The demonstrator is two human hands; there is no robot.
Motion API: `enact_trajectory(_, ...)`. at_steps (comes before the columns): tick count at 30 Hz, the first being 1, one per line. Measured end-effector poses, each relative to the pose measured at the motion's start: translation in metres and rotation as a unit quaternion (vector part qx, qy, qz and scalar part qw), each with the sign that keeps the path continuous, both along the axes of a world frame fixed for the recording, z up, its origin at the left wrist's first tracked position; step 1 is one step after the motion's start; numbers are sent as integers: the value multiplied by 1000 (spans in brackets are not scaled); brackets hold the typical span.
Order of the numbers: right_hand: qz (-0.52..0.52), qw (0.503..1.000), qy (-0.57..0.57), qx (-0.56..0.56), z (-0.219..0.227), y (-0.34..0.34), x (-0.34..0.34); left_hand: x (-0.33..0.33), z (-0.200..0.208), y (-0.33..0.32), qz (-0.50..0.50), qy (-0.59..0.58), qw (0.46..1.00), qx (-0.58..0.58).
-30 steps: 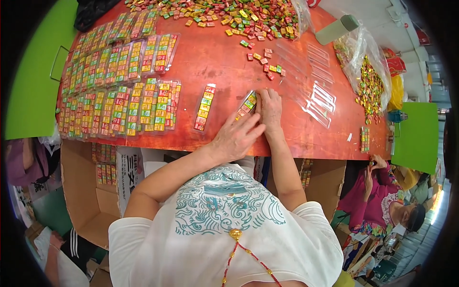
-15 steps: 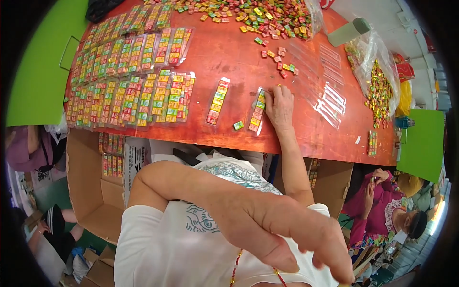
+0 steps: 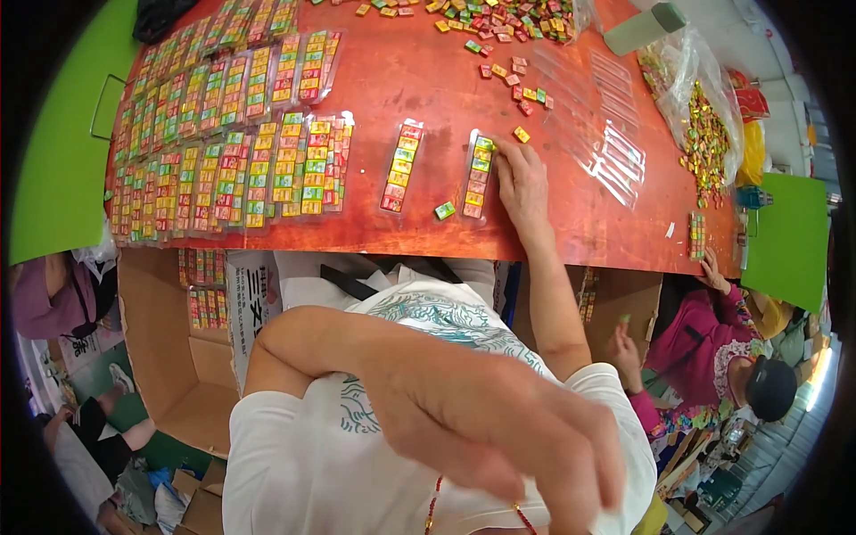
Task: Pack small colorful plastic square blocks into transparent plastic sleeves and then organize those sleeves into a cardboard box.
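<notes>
My right hand (image 3: 524,183) is at the right edge of a narrow clear plastic tray (image 3: 475,173), its fingers closed together at the upper end. A column of small yellow, green and pink wrapped blocks fills much of this tray. A loose green block (image 3: 445,210) lies just left of its lower end, and a yellow block (image 3: 522,135) lies beyond my fingertips. Farther left is another filled tray (image 3: 402,167), apart from both hands. My left hand (image 3: 508,437) is raised over my chest, close to the camera; its fingers are bent and smeared by motion.
Rows of filled trays (image 3: 223,169) cover the table's left side. Empty clear trays (image 3: 615,160) lie right of my hand, with loose blocks (image 3: 513,80) farther back. A bag of gold pieces (image 3: 704,134) and a bottle (image 3: 644,29) stand right. A co-worker (image 3: 704,339) sits at right.
The tray by my right hand has turned straighter, and the yellow block now shows clear of my fingertips. My left hand has shifted slightly, blurring. The co-worker's hands have moved apart.
</notes>
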State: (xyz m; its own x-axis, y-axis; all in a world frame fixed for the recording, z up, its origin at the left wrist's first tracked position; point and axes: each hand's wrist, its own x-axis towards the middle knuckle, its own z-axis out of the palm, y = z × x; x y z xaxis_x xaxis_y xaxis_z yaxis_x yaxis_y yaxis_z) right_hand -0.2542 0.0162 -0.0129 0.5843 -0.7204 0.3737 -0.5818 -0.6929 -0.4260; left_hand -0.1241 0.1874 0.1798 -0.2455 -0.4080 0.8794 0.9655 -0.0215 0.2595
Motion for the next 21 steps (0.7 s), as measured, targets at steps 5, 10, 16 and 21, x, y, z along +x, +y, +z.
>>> enact_trajectory(5,-62,996,-57,-8,1,27,11,14,-53,0,203,-359,910,40)
enact_trajectory(10,-55,996,69,-25,3,36,37,11,-90,7,303,-541,778,104)
enact_trajectory(16,-57,997,51,-11,0,18,46,35,-125,13,413,-574,686,169)
enact_trajectory(21,-24,998,-26,47,17,22,63,38,-149,37,470,-620,597,198)
